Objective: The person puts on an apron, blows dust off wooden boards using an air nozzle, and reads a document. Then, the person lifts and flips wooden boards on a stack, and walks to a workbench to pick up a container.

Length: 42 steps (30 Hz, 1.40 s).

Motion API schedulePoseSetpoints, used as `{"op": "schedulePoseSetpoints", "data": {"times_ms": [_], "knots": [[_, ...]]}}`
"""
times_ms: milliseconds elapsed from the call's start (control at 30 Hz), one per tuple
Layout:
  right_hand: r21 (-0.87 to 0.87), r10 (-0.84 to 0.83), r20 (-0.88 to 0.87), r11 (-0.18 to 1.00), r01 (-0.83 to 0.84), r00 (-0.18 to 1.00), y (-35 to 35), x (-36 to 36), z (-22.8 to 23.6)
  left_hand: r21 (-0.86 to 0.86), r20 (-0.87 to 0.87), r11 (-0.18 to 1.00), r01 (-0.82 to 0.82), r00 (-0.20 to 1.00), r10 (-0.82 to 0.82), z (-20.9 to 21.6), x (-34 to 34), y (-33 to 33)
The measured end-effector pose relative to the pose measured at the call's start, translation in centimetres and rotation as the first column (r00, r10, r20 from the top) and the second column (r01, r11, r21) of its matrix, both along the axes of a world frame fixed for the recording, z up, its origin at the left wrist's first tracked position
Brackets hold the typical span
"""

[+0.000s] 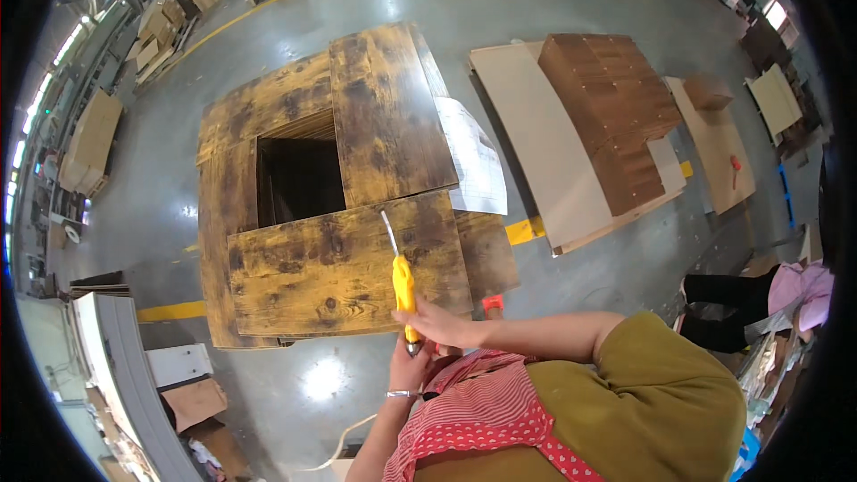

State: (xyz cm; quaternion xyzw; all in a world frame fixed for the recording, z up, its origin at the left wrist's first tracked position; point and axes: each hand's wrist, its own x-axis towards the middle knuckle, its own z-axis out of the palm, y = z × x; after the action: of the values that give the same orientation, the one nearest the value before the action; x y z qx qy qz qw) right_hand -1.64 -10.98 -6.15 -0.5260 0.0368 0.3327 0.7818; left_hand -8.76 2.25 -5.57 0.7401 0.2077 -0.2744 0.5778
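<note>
A yellow-handled tool with a long thin pale shaft (403, 281), which looks like a screwdriver, points away from me over wood-patterned boards (348, 272). My right hand (444, 325) is closed around the lower part of its handle. Just below, my left hand (409, 364) is closed at the tool's dark rear end, its fingers partly hidden. The boards lie in stacks around a dark square opening (301, 180). A white printed sheet (473, 156) lies along their right side.
Brown panels (607, 112) lie stacked on a pale board (527, 125) to the right. A red-handled tool (736, 170) rests on another board (728, 138) farther right. Another person (759, 295) is at the right edge. White panels (112, 366) stand at the lower left.
</note>
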Motion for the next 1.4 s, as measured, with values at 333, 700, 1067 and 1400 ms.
{"op": "schedulePoseSetpoints", "data": {"times_ms": [333,700,1067,1400], "knots": [[-0.505,-0.569,0.098,0.679,0.534,0.816,-18.9,5.1,-11.8,0.217,0.216,0.964,-0.154,0.971,0.107,0.3,0.7,1.8],[-0.160,-0.495,-0.466,0.862,0.480,0.733,-18.1,10.0,-9.5,0.529,0.396,0.849,-0.020,0.890,-0.225,-2.8,17.3,-3.2],[-0.192,-0.579,-0.117,0.810,0.554,0.807,-17.7,7.4,-6.7,0.772,0.383,0.573,-0.275,0.921,-0.074,-6.9,23.2,8.4],[-0.323,-0.612,0.044,0.739,0.591,0.789,-22.4,6.6,-4.7,0.697,0.420,0.627,-0.348,0.907,0.036,-6.0,22.4,10.2]]}}
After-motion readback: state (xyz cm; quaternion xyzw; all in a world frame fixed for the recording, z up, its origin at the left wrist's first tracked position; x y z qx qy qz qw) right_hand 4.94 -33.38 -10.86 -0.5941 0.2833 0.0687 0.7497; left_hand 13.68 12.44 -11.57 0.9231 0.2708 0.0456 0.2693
